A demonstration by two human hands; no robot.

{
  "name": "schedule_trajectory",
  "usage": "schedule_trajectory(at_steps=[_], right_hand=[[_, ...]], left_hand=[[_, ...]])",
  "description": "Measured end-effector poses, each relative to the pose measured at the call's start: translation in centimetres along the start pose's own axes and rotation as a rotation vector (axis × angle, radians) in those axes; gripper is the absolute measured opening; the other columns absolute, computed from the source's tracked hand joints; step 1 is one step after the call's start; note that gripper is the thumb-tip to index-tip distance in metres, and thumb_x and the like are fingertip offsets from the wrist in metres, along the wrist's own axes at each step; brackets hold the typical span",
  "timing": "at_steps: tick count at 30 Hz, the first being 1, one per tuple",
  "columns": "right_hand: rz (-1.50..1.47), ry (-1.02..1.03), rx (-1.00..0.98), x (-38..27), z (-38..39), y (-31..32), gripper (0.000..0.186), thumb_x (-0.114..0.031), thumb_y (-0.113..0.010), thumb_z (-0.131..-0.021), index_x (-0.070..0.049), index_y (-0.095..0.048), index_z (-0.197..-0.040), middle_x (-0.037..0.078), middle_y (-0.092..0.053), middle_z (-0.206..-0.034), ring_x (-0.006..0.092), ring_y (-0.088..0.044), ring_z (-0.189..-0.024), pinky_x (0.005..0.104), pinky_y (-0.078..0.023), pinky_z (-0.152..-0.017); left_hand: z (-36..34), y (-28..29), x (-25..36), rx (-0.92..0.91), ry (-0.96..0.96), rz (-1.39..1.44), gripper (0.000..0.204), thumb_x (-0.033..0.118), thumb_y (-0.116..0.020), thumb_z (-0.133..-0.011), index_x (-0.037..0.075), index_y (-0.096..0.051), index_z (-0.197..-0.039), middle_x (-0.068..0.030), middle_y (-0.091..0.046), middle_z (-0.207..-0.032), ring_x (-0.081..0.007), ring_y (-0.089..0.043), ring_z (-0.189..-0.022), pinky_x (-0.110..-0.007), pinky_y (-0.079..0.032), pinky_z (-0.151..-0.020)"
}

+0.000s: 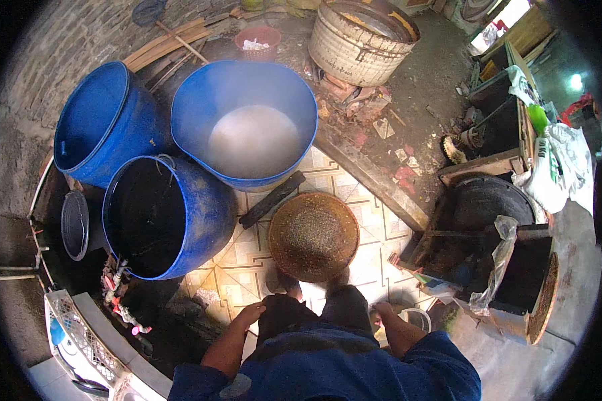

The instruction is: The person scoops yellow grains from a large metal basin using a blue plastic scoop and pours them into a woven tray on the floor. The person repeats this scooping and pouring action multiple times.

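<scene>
My left hand (pixel 251 313) is at the outer side of my left trouser leg (pixel 284 314), touching or nearly touching the dark cloth. On the other side, my right hand (pixel 382 313) hangs beside my right thigh, close to a pale bucket (pixel 418 318) partly hidden by my arm. The fingers of both hands are too small and shaded to make out. In front of my feet a round brown woven basket (pixel 314 237) rests on the patterned tile floor, out of reach of both hands. Its inside looks speckled with small bits.
A blue tub (pixel 244 87) of cloudy, steaming liquid stands ahead. Blue barrels (pixel 207 214) crowd the left. A wooden beam (pixel 374 177) crosses behind the basket, with a large metal drum (pixel 361 50) on bricks beyond. Wooden crates (pixel 481 260) and white sacks (pixel 562 164) line the right.
</scene>
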State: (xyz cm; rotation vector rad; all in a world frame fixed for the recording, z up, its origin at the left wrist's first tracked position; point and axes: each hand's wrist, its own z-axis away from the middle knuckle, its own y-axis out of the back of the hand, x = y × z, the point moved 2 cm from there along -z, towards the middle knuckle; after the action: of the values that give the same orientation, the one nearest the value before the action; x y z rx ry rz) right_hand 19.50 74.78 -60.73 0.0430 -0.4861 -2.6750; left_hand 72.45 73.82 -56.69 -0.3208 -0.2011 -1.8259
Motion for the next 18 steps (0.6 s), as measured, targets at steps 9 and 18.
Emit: schedule_trajectory(at_steps=[9,18], right_hand=[[-0.759,-0.098,0.170,1.4,-3.9,-0.5,0.018,-0.025,-0.049,-0.089,-0.011,-0.060,-0.089,0.013,-0.056,-0.075,0.0284,-0.059,-0.067,0.0555,-0.051,-0.061],[-0.185,0.014,0.246,4.6,-4.0,4.7,0.030,-0.023,-0.070,-0.064,-0.013,-0.060,-0.090,0.009,-0.060,-0.081,0.0291,-0.061,-0.077,0.0453,-0.052,-0.066]], left_hand=[[0.0,2.4,2.8,0.049,-0.041,-0.040,0.046,0.026,-0.052,-0.091,-0.003,-0.051,-0.127,-0.0166,-0.059,-0.122,-0.0245,-0.054,-0.112,-0.033,-0.040,-0.096],[-1.4,2.0,2.5,0.045,0.044,-0.116,0.047,0.032,-0.052,-0.089,0.005,-0.051,-0.127,-0.0118,-0.059,-0.114,-0.0244,-0.055,-0.094,-0.039,-0.046,-0.078]])
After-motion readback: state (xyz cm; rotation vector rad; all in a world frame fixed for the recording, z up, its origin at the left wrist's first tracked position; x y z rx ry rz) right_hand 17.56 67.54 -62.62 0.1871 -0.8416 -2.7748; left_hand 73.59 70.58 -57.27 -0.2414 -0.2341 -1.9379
